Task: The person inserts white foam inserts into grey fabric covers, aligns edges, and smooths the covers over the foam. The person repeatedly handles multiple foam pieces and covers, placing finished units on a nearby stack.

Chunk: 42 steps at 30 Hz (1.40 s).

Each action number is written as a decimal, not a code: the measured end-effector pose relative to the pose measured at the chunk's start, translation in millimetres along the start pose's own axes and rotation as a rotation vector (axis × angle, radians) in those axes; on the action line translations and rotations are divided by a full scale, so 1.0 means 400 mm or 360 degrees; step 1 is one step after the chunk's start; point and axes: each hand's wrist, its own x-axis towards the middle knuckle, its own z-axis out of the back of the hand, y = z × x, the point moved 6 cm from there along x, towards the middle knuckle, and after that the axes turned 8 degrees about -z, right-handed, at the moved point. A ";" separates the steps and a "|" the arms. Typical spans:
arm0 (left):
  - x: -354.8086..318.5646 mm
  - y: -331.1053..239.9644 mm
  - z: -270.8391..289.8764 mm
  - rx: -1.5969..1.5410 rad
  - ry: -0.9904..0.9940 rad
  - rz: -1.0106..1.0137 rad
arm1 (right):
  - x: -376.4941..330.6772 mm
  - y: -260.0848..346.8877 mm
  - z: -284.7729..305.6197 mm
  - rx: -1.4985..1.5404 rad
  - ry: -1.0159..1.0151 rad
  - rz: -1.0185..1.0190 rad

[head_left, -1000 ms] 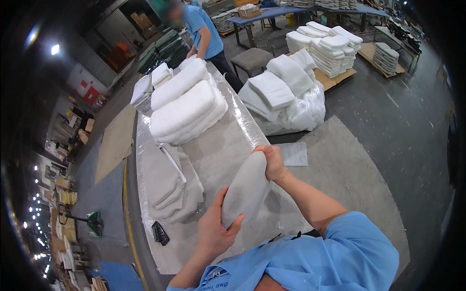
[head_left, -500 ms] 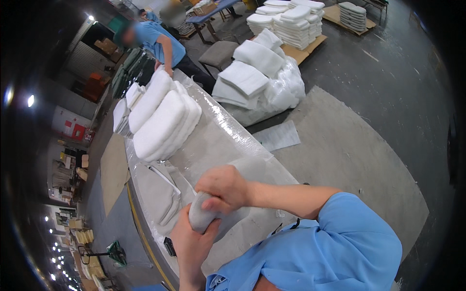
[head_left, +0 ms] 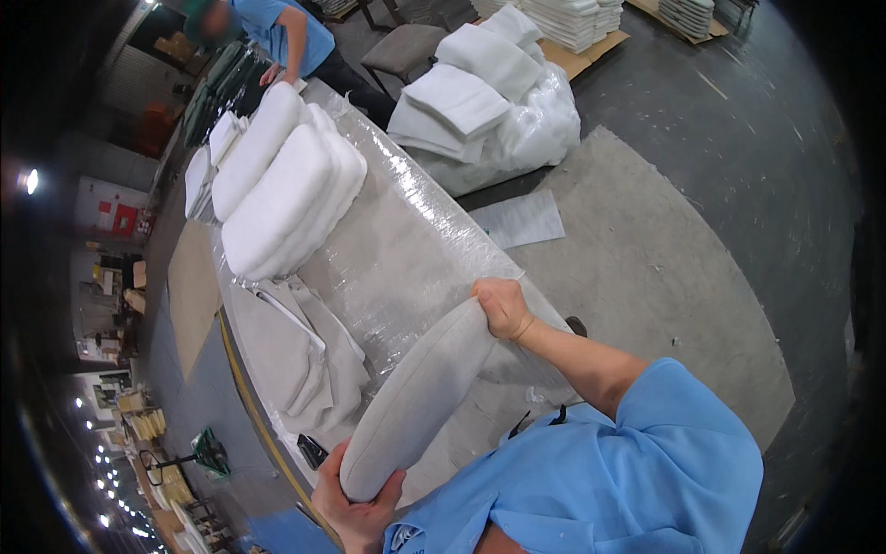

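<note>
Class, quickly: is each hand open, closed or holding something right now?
Left hand: holding the near end of the grey cushion.
Right hand: closed, holding the cushion's far end.

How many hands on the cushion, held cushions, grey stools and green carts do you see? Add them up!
Hands on cushion: 2 (left hand, right hand)
Held cushion: 1
Grey stool: 1
Green cart: 1
Total: 5

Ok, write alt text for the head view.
A person's left hand and right hand hold a plump grey cushion by its ends over a plastic-covered table bearing grey fabric pieces and white padding; a co-worker stands beyond.
</note>
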 end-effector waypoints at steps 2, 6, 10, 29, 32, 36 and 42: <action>-0.018 0.034 0.003 -0.0020 0.0001 0.0019 | -0.002 -0.007 0.001 0.0066 -0.0055 -0.0055; -0.083 0.103 0.017 -0.0022 -0.0034 -0.0061 | -0.002 -0.020 -0.016 0.0086 -0.0049 -0.0177; -0.185 0.178 0.021 -0.0068 -0.0230 0.0139 | -0.005 -0.050 -0.055 0.0267 -0.0054 -0.0496; -0.477 0.528 -0.373 -0.1773 -0.0148 0.1587 | 0.089 -0.029 -0.043 0.0846 0.1389 -0.1576; -0.439 0.372 -0.471 -0.2327 0.0320 0.1474 | 0.162 0.032 0.029 0.0766 0.1179 -0.1283; -0.440 0.228 -0.489 -0.1958 0.0324 0.0902 | 0.219 0.132 0.055 0.0592 0.1121 -0.1013; -0.422 0.285 -0.635 -0.2966 0.0866 0.1562 | 0.252 0.070 0.079 0.0342 0.0915 -0.0817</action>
